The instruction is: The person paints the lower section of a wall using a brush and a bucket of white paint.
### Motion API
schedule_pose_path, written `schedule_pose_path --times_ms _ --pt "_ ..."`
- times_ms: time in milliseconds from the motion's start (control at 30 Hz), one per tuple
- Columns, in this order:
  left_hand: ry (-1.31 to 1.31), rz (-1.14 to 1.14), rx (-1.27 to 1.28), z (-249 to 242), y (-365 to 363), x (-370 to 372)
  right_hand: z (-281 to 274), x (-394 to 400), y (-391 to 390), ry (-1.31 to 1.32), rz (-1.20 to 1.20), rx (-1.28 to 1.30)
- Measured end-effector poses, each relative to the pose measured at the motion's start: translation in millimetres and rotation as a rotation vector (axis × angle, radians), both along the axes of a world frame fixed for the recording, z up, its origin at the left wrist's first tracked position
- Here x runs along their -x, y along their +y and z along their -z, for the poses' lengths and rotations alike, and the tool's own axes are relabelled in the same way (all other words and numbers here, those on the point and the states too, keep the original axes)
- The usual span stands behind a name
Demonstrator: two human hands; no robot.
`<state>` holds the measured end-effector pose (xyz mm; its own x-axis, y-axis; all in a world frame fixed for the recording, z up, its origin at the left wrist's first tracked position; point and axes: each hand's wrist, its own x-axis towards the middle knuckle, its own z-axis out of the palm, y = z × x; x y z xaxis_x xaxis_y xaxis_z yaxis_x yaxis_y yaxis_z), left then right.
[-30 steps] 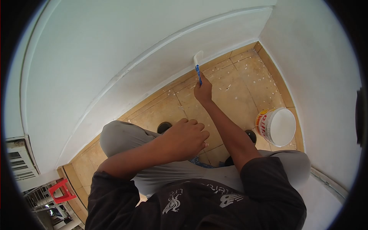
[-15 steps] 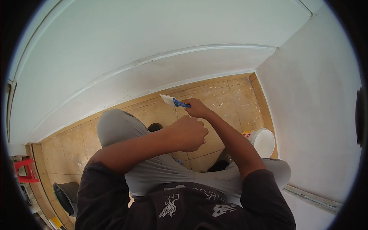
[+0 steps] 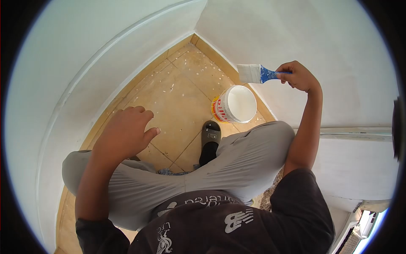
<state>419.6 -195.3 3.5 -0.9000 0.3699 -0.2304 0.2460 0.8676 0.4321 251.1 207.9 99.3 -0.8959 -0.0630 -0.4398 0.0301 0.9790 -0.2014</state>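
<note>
A wide paintbrush with a blue handle and white, paint-covered bristles is gripped in my right hand. Its bristles point left, near the right-hand wall and above the far side of the paint bucket. That bucket stands on the tiles with white paint inside and a red and yellow label on its side. My left hand hovers over the floor at the left, near my knee. Its thumb stands apart from the fingers, and nothing shows in it.
Pale walls meet in a corner ahead, with a tan tile skirting along their foot. White specks dot the tan floor tiles. My foot in a dark slide sandal is just left of the bucket. An opening shows at the lower right.
The view has turned right toward the corner and bucket. My right hand has carried the paintbrush from over the floor to near the bucket. My left hand has moved apart from it and opened.
</note>
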Motion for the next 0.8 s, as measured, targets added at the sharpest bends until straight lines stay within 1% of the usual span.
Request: schedule_pose_path --times_ms 33,133,167,233,333,433,467,567,667,733,800 --pt "-0.016 -0.008 0.019 0 2 4 4 -8 10 -0.001 0.030 0.035" --pt "0.020 -0.018 -0.051 0 6 10 25 -20 33 -0.001 0.096 0.136" --pt "-0.028 -0.020 -0.045 -4 8 15 48 -17 54 -0.024 0.113 0.288" --pt "-0.123 -0.037 -0.020 -11 12 22 68 -9 65 -0.160 0.195 0.429" --pt "-0.132 -0.057 -0.003 -2 13 29 95 9 67 -0.305 0.239 0.658" --pt "-0.181 -0.081 0.011 0 13 38 119 17 50 -0.338 0.212 0.639" --pt "-0.189 -0.099 -0.011 4 10 41 118 23 40 -0.349 0.216 0.630" --pt "-0.215 -0.134 -0.046 12 0 50 121 32 14 -0.156 0.067 0.520" --pt "-0.296 -0.150 -0.014 24 -8 61 124 56 0 -0.154 0.006 0.403" --pt "-0.394 -0.157 0.020 38 -13 72 137 72 -4 -0.199 -0.034 0.375" --pt "-0.420 -0.159 0.029 48 -16 81 150 85 -12 -0.240 -0.105 0.324"
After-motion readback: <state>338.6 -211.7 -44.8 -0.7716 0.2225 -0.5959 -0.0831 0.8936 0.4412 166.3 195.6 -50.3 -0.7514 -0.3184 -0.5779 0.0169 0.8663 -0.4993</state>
